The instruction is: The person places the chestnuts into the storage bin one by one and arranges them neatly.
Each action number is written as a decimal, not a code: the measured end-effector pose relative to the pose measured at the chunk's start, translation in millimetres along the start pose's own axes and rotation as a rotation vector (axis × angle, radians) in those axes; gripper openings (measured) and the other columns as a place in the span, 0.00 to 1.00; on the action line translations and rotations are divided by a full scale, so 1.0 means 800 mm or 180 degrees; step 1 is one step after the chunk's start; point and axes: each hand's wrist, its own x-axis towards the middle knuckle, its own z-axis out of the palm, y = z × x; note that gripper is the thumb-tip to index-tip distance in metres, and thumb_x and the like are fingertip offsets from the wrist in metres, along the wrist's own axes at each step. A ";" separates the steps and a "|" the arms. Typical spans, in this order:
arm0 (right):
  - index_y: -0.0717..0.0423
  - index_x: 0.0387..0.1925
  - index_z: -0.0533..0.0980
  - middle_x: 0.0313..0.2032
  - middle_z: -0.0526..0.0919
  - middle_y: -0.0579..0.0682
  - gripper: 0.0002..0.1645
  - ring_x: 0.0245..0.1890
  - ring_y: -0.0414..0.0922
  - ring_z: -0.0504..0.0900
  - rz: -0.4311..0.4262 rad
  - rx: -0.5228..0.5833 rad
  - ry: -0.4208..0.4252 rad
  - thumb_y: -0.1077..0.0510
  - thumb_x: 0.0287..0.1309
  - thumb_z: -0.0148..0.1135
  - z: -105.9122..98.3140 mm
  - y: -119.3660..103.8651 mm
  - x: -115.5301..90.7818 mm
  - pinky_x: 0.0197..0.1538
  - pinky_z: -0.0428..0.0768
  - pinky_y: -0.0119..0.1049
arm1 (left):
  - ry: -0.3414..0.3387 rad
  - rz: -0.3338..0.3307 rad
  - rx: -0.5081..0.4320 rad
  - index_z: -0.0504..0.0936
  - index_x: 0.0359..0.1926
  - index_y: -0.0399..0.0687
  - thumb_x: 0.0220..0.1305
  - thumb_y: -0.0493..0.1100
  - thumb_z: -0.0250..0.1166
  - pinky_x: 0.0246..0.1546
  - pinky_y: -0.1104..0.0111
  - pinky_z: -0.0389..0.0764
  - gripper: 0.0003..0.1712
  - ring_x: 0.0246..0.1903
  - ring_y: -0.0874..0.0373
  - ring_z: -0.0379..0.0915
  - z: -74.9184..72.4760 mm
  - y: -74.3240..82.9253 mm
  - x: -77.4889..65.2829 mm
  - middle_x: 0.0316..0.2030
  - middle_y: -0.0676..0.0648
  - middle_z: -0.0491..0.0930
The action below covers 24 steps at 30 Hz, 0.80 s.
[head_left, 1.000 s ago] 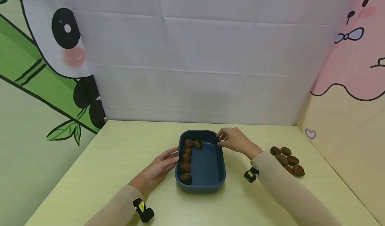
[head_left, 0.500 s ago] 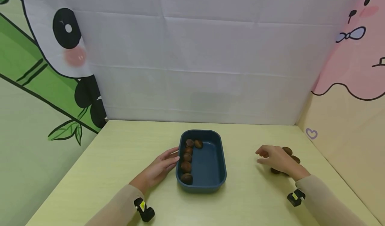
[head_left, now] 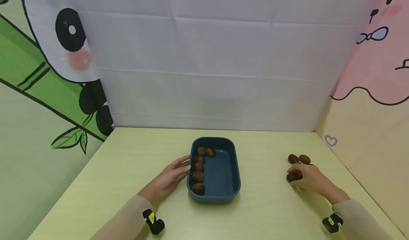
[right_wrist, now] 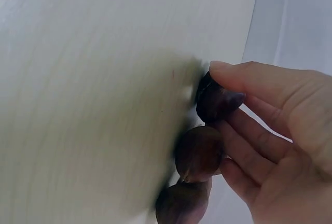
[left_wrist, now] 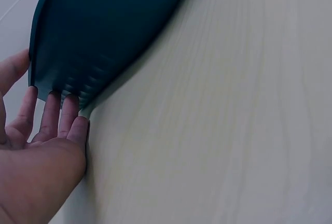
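My left hand [head_left: 164,179] rests with its fingertips on the left side of a blue rectangular box [head_left: 213,199]; the left wrist view shows its fingers nearly straight against the outer wall. Inside the box, a row of chestnuts [head_left: 197,176] runs down the left side, and one more chestnut [head_left: 211,152] lies beside the far end of that row. At the right, my right hand [head_left: 310,179] reaches down over a small pile, its thumb and fingers pinching a chestnut [right_wrist: 215,102]. Two other chestnuts [right_wrist: 198,153] sit right beside its fingers in the right wrist view.
Behind the right hand lie two more chestnuts [head_left: 304,159] of the pile; the hand hides part of it. A pale yellow table [head_left: 258,197] bears everything. A white sheet [head_left: 211,73] closes off the back, and printed panels stand at both sides.
My right hand has moved from the box's far right rim, empty, across to the chestnut pile and now pinches a chestnut there. The left hand stays at the box.
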 end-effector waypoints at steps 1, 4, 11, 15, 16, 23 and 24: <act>0.58 0.43 0.82 0.40 0.85 0.47 0.20 0.38 0.45 0.81 -0.0003 -0.0004 0.0008 0.59 0.47 0.79 0.000 0.000 0.000 0.40 0.80 0.41 | -0.0005 0.0004 -0.0003 0.57 0.76 0.42 0.73 0.39 0.59 0.70 0.61 0.63 0.35 0.71 0.47 0.56 0.000 0.000 0.000 0.73 0.36 0.58; 0.58 0.43 0.82 0.40 0.85 0.47 0.20 0.39 0.46 0.82 0.0008 -0.0015 0.0004 0.59 0.47 0.79 0.001 -0.002 0.001 0.40 0.80 0.42 | 0.0014 -0.0006 -0.0018 0.58 0.76 0.42 0.73 0.38 0.60 0.69 0.61 0.63 0.35 0.71 0.48 0.57 0.000 -0.001 0.001 0.73 0.37 0.59; 0.60 0.45 0.83 0.41 0.85 0.49 0.20 0.40 0.47 0.82 0.0018 0.0042 -0.0048 0.60 0.49 0.77 -0.002 -0.016 0.011 0.42 0.81 0.44 | 0.0011 0.0012 0.0027 0.57 0.76 0.42 0.73 0.39 0.60 0.70 0.61 0.63 0.36 0.71 0.47 0.57 0.000 -0.001 0.002 0.73 0.36 0.58; 0.60 0.46 0.83 0.40 0.85 0.47 0.20 0.41 0.47 0.83 -0.0002 0.0069 -0.0057 0.60 0.51 0.76 -0.006 -0.032 0.023 0.45 0.81 0.47 | 0.0004 0.0010 0.0037 0.56 0.76 0.41 0.73 0.39 0.60 0.70 0.60 0.61 0.36 0.71 0.47 0.56 0.000 -0.001 0.001 0.73 0.35 0.57; 0.60 0.47 0.82 0.40 0.86 0.47 0.20 0.41 0.48 0.83 -0.0032 0.0075 -0.0069 0.60 0.52 0.76 -0.007 -0.037 0.026 0.45 0.81 0.48 | -0.0002 0.0009 0.0032 0.56 0.76 0.41 0.73 0.39 0.60 0.71 0.59 0.61 0.36 0.72 0.47 0.56 0.000 -0.001 0.001 0.73 0.35 0.57; 0.60 0.50 0.81 0.40 0.85 0.45 0.19 0.43 0.47 0.83 -0.0243 0.0158 -0.0089 0.60 0.56 0.73 -0.011 -0.071 0.061 0.49 0.80 0.49 | -0.0040 0.0031 0.0038 0.55 0.76 0.40 0.74 0.38 0.59 0.71 0.59 0.60 0.36 0.71 0.46 0.56 0.000 -0.001 0.000 0.73 0.34 0.56; 0.60 0.50 0.81 0.40 0.85 0.46 0.19 0.43 0.47 0.83 -0.0284 0.0172 -0.0097 0.60 0.56 0.73 -0.011 -0.077 0.067 0.48 0.80 0.50 | -0.0041 0.0033 0.0040 0.55 0.76 0.40 0.74 0.38 0.59 0.71 0.59 0.60 0.36 0.72 0.46 0.55 0.000 -0.001 0.000 0.73 0.34 0.56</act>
